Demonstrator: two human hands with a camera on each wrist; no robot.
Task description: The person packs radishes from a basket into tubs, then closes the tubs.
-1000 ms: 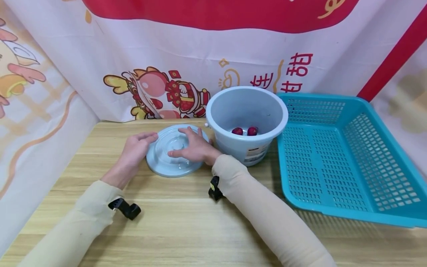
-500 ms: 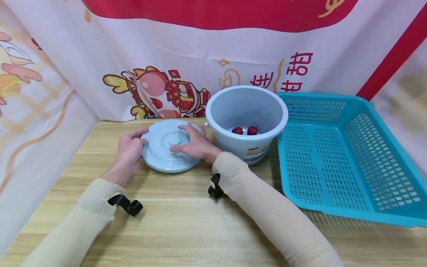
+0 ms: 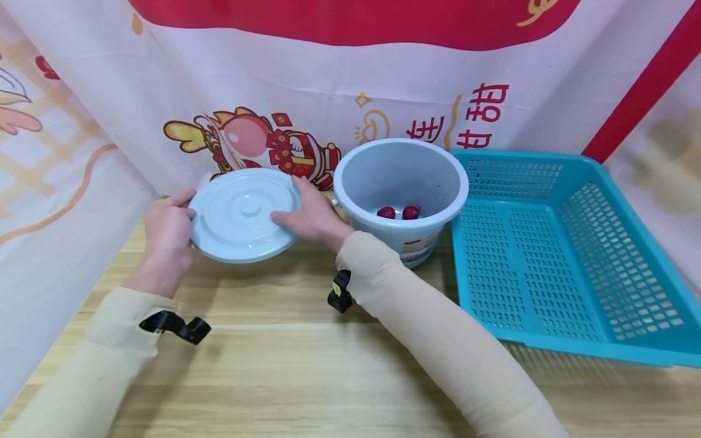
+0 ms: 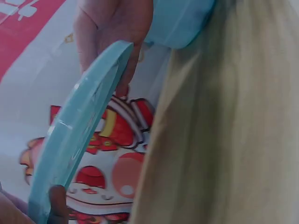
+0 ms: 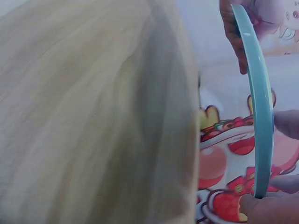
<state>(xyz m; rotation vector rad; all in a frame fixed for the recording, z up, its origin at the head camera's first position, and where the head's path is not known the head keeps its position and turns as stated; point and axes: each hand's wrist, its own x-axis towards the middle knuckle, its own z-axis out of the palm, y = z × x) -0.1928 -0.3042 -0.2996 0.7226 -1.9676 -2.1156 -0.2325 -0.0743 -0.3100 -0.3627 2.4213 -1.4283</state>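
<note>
A round light-blue lid (image 3: 241, 237) is held up above the table between both hands, its knobbed side facing up. My left hand (image 3: 168, 234) grips the lid's left edge, thumb on top and fingers beneath. On the opposite edge my right hand (image 3: 313, 213) holds it with the thumb over the top. Both wrist views show the lid edge-on, off the wooden surface. Just right of the right hand stands a light-blue bucket (image 3: 347, 204), uncovered, with two dark-red round things (image 3: 411, 212) at its bottom.
A teal perforated basket (image 3: 569, 344) stands right of the bucket, close against it. Behind everything hangs a printed white and red cloth (image 3: 306, 79), and another cloth (image 3: 66, 201) borders the left side. The wooden table (image 3: 285, 365) extends in front.
The lid has risen off the table and shifted left, carried by both hands. My left hand has moved left with it. The bucket and basket stay in place.
</note>
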